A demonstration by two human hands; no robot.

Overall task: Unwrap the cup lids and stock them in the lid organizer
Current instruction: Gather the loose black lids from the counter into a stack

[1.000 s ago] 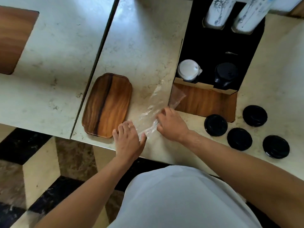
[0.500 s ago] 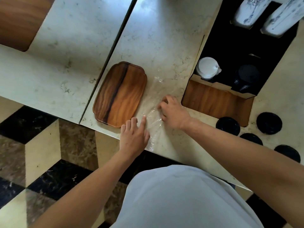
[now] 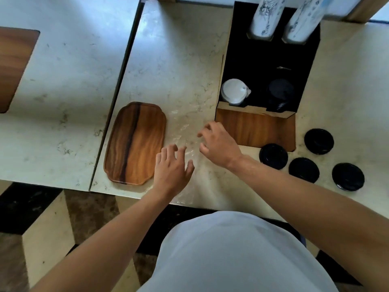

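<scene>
A clear plastic wrap lies flat on the marble counter, between the wooden tray and the lid organizer. My left hand hovers over its near end with fingers spread. My right hand is just right of it, fingers curled loosely, holding nothing. The black organizer holds a stack of white lids and a stack of black lids in its front slots. Several loose black lids lie on the counter to the right of my right arm.
A wooden tray sits left of the wrap. Two patterned cup stacks stand in the organizer's back slots. A dark seam splits the counter. The counter's front edge runs just below my hands, with tiled floor beneath.
Both hands have lifted off the wrap and opened; it was bunched between them a second ago and now lies spread flat.
</scene>
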